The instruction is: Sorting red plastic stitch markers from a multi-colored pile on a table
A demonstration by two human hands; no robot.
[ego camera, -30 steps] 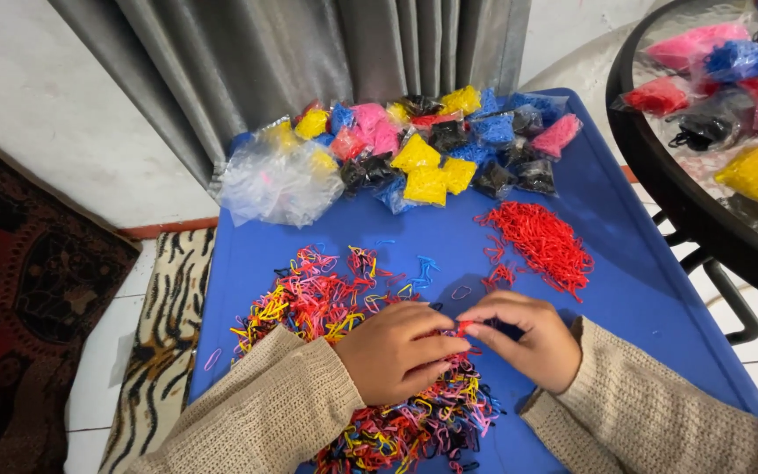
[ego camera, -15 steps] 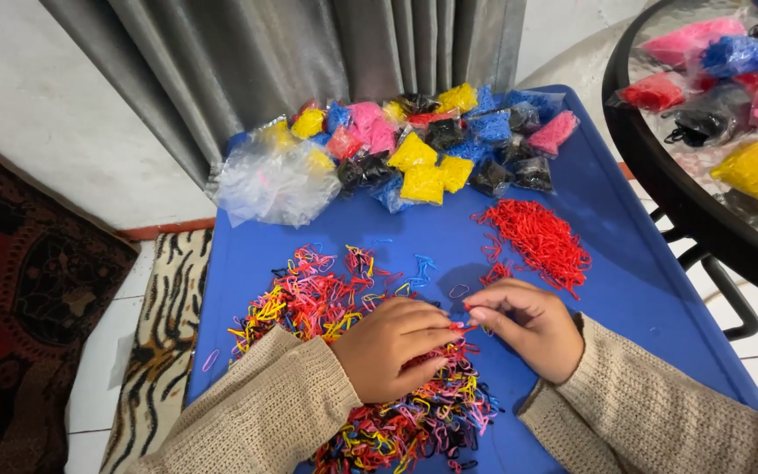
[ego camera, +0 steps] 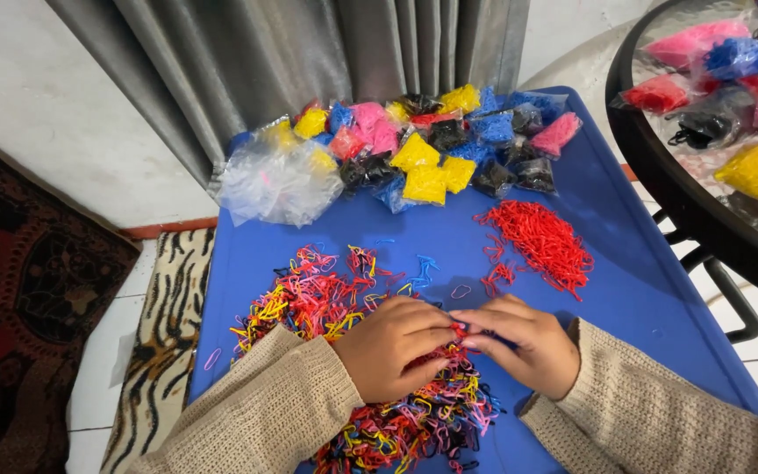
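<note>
Both hands have drawn closer since a moment ago, the left hand (ego camera: 392, 347) and right hand (ego camera: 519, 344) now pinching together one small red band (ego camera: 460, 331) above the mixed-colour band heap (ego camera: 370, 369), its direction too small to tell, while small clear packets of yellow, pink, blue and black bands (ego camera: 423, 145) are lining the blue table's (ego camera: 642, 290) far edge beside a red pile (ego camera: 541, 241).

hands: 2 (ego camera: 392, 347) (ego camera: 519, 342) | mixed band heap: 1 (ego camera: 344, 307) | red band pile: 1 (ego camera: 541, 241) | surfaces: 2 – blue (ego camera: 642, 290), round glass (ego camera: 677, 193)
</note>
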